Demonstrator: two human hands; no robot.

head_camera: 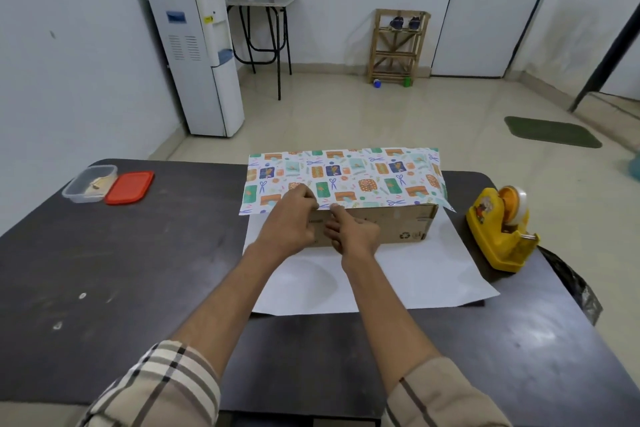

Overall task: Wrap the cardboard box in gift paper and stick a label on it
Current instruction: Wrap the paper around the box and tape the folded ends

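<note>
On the dark table [138,270], the brown cardboard box [391,225] sits under colourful patterned gift paper [346,177] folded over its top. The left hand [291,218] pinches the paper's edge at the box's near rim, while the right hand [353,236] grips nothing and presses there with a straight forefinger. I'd pull the sheet taut and square before taping.

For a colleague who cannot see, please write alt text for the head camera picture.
A left hand grips and a right hand presses the edge of colourful patterned gift paper, folded over a brown cardboard box on a dark table. A yellow plastic tape dispenser stands to the right.
</note>
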